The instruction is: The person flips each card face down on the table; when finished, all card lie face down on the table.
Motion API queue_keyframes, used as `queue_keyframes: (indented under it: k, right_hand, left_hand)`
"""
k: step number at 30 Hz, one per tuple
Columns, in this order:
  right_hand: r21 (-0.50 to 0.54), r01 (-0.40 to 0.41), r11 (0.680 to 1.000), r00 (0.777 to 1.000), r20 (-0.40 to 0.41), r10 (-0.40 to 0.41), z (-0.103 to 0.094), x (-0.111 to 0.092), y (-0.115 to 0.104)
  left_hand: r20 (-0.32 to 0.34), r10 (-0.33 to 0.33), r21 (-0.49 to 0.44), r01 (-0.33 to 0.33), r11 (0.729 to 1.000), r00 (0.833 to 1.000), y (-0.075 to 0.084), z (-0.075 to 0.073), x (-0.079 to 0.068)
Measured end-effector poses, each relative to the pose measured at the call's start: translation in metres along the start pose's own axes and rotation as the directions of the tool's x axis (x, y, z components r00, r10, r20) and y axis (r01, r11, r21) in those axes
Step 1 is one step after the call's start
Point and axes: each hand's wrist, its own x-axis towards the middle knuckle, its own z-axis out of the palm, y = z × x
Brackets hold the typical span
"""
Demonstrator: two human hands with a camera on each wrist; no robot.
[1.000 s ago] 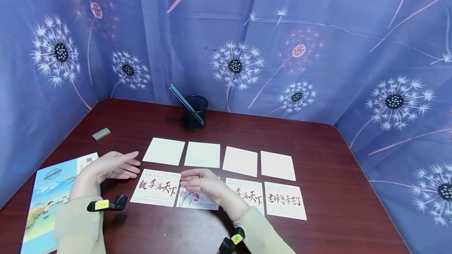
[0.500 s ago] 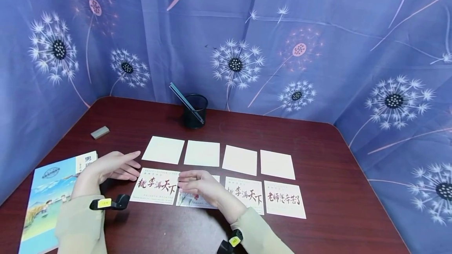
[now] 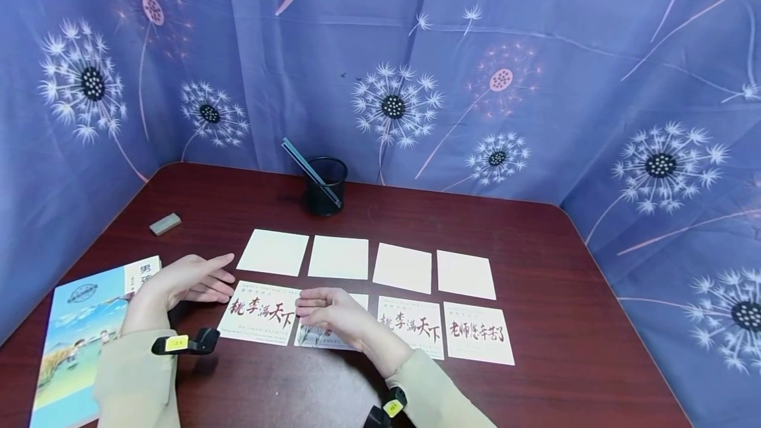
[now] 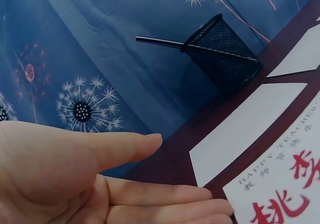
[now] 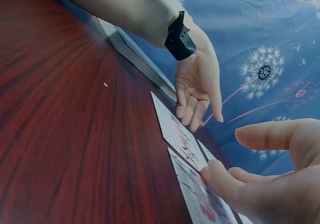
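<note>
Two rows of square cards lie on the table. Closest to my left hand (image 3: 193,281) is the leftmost printed card (image 3: 260,312), with red Chinese characters. That hand's fingers are stretched out just left of it, and its palm (image 4: 55,184) holds nothing. My right hand (image 3: 335,312) is over the second printed card (image 3: 315,337), which shows flowers and is partly hidden. Its thumb (image 5: 265,135) and fingers are apart with nothing between them, the fingertips near the seam between these two cards. Two more lettered cards, a third (image 3: 410,322) and a fourth (image 3: 478,332), lie to the right.
Several blank white cards, one of them the leftmost blank card (image 3: 273,253), form the back row. Behind stands a black mesh pen cup (image 3: 325,187) with blue-green sticks. A small grey block (image 3: 165,224) and a colourful book (image 3: 77,342) lie left. Patterned blue cloth (image 3: 333,51) surrounds the table.
My right hand has shifted slightly left, its fingertips now at the right edge of the leftmost printed card. The head view has drifted a little. My left hand stays beside the cards.
</note>
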Motion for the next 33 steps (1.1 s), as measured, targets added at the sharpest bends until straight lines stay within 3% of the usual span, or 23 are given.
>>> queue_keyframes:
  k: [13, 21, 33]
  right_hand:
    - [-0.008, -0.003, 1.000, 1.000, 0.011, 0.003, 0.005, -0.006, -0.005]
    - [0.101, -0.025, 0.995, 0.999, -0.043, 0.030, 0.008, -0.002, -0.002]
    - [0.172, -0.057, 0.983, 0.997, -0.036, 0.064, 0.011, -0.001, -0.004]
  left_hand:
    - [0.006, 0.014, -0.007, -0.014, 1.000, 1.000, 0.001, -0.001, -0.002]
    - [-0.003, 0.002, -0.021, -0.002, 1.000, 1.000, -0.002, -0.003, -0.004]
    - [0.008, 0.001, -0.032, -0.001, 0.999, 1.000, -0.004, -0.003, 0.000]
